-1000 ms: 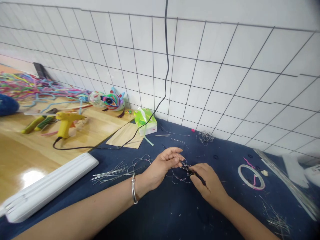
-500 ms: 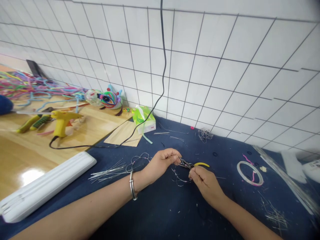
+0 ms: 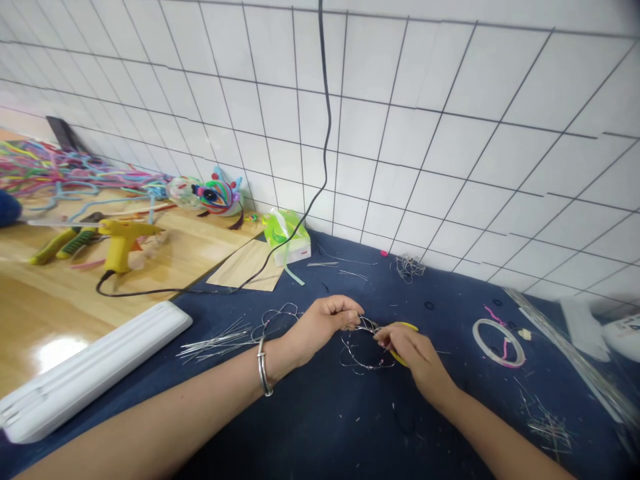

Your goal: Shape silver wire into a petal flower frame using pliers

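My left hand (image 3: 333, 323) is closed, thumb and fingertips pinching the silvery wire loops of a beaded wire piece (image 3: 367, 366). The piece hangs as a thin ring with small pinkish beads, just above the dark blue cloth. My right hand (image 3: 413, 350) is closed around pliers with yellow handles (image 3: 399, 359). Its fingertips come together beside the wire, and the handles show on both sides of the hand. Between the two hands, the plier jaws are partly hidden by wire and fingers. Another beaded wire loop (image 3: 273, 322) lies behind my left wrist.
Straight wires (image 3: 217, 340) lie at left, beside a long white case (image 3: 100, 367). A yellow glue gun (image 3: 120, 243) rests on the wooden board, its black cord (image 3: 327, 133) trailing. A green tissue pack (image 3: 287, 237), tangled wire (image 3: 410, 267), tape ring (image 3: 477, 347) and wire scraps (image 3: 550, 427) lie around.
My right hand has shifted slightly up, its fingers now nearer the wire and both yellow handles showing. More of the beaded ring is visible. My left hand keeps its pinch.
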A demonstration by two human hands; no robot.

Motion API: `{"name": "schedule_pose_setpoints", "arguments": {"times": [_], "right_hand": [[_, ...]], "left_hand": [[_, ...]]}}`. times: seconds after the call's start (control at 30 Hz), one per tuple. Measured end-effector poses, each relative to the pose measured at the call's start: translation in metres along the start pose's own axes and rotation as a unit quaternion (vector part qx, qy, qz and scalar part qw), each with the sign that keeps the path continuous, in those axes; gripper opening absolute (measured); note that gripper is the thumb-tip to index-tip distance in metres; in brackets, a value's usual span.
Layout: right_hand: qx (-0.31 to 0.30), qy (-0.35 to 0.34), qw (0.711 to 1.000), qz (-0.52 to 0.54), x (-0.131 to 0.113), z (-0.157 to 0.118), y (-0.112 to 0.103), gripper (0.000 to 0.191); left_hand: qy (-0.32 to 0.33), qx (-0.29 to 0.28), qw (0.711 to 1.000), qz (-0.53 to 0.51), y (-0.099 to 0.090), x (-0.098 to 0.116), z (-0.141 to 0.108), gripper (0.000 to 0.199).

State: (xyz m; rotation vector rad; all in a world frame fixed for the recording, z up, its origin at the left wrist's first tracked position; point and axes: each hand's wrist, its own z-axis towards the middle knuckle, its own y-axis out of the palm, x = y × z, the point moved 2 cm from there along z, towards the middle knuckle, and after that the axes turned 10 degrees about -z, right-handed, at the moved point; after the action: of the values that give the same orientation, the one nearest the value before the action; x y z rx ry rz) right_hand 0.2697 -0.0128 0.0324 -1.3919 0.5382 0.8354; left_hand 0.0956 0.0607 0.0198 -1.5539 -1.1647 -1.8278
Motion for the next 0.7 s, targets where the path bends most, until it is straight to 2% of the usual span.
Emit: {"name": "schedule_pose_setpoints", "arguments": {"times": [0.1, 0.2, 0.37, 0.53, 0.7], "right_hand": [[-0.006, 0.073, 0.995, 0.060, 0.004, 0.005, 0.000, 0.033], [-0.043, 0.112, 0.989, 0.088, 0.008, 0.013, 0.003, 0.026], [-0.092, 0.130, 0.983, 0.093, 0.008, 0.019, 0.004, 0.023], [-0.096, 0.138, 0.983, 0.078, 0.008, 0.019, 0.004, 0.020], [-0.101, 0.126, 0.984, 0.071, 0.010, 0.019, 0.007, 0.017]], "left_hand": [[-0.012, -0.010, 1.000, 0.013, 0.003, -0.002, -0.001, 0.011], [-0.013, -0.029, 0.999, 0.036, 0.008, -0.005, -0.001, 0.011], [0.000, -0.056, 0.996, 0.075, 0.013, -0.009, 0.000, 0.009], [-0.015, -0.077, 0.995, 0.067, 0.018, -0.009, 0.001, 0.009], [0.002, -0.087, 0.988, 0.126, 0.017, -0.007, -0.001, 0.009]]}}
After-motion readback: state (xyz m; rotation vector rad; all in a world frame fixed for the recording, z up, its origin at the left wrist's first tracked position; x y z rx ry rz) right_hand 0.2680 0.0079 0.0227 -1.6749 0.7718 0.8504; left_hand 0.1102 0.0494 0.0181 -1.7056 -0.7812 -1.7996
